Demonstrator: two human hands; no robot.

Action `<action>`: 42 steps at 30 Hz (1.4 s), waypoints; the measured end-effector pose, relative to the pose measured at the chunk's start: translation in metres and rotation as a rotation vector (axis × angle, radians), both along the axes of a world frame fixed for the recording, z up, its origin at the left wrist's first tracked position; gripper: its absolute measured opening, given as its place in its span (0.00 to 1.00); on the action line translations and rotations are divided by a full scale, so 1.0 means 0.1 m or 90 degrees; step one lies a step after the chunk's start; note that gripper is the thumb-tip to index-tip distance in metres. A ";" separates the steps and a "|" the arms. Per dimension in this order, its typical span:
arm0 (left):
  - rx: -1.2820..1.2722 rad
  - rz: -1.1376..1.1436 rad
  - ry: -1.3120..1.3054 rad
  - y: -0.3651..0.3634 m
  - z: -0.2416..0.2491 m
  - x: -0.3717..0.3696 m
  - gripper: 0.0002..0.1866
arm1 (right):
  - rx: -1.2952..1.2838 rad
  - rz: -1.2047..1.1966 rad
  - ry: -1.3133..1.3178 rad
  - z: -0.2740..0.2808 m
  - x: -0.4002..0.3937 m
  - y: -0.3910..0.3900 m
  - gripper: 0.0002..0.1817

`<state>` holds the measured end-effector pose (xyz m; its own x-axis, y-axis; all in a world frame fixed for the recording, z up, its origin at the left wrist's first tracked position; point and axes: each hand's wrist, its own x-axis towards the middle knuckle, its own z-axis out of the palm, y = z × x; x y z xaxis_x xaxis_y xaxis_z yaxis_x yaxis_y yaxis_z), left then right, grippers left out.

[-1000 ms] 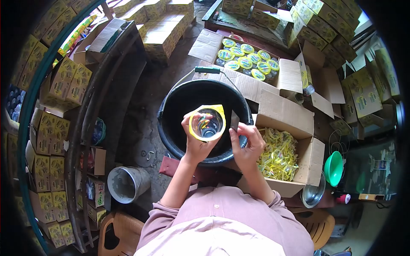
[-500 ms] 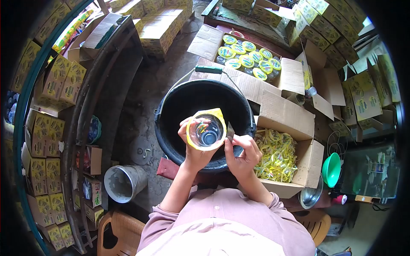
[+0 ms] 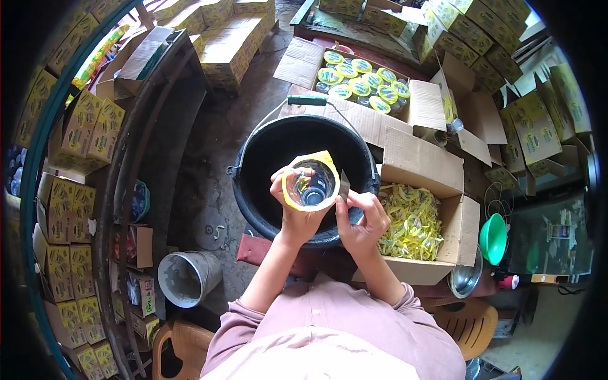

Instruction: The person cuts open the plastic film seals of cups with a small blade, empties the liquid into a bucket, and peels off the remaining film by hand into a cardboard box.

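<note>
A clear plastic cup (image 3: 310, 189) with a yellow film edge around its rim is gripped by my left hand (image 3: 296, 223), fingers wrapped around its side. I look straight into its mouth, down to the bottom. Just right of the rim, my right hand (image 3: 366, 223) pinches a small flat blade (image 3: 344, 184) between thumb and fingers, its tip pointing up. The blade is close beside the cup's yellow edge. Both hands are over the near side of a large black bucket (image 3: 259, 142), whose green-gripped handle (image 3: 307, 100) rests toward the far side.
An open carton (image 3: 453, 231) of yellow film scraps (image 3: 408, 221) stands right of the bucket. Beyond it, another carton (image 3: 424, 104) holds several yellow-lidded cups (image 3: 360, 85). A grey pail (image 3: 183, 278) stands on the floor at left. A green bowl (image 3: 492, 239) is at right.
The view has shifted slightly. Both hands keep their holds on the cup and blade, the blade staying beside the rim.
</note>
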<state>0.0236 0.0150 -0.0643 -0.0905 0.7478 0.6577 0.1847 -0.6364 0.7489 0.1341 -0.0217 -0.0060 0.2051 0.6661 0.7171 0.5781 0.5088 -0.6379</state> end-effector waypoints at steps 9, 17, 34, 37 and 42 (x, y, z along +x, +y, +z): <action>-0.011 -0.039 -0.033 0.01 0.07 -0.02 0.41 | 0.007 0.008 -0.013 0.01 0.04 0.06 0.10; -0.025 -0.063 -0.046 -0.01 0.23 0.01 0.38 | 0.033 0.028 0.001 -0.01 0.02 0.10 0.11; -0.036 -0.129 0.043 -0.08 0.26 -0.01 0.39 | 0.030 0.018 -0.021 0.10 0.17 0.16 0.11; -0.037 -0.115 0.049 -0.07 0.32 -0.03 0.36 | -0.022 0.034 0.057 0.08 0.19 0.15 0.09; -0.055 -0.101 -0.022 -0.03 0.24 -0.04 0.31 | -0.019 0.034 0.042 0.05 0.19 0.05 0.09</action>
<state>0.0195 0.0118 -0.0403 0.0120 0.8080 0.5891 0.0595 -0.5887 0.8062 0.1534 -0.0172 -0.0014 0.2144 0.6981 0.6832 0.5064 0.5187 -0.6889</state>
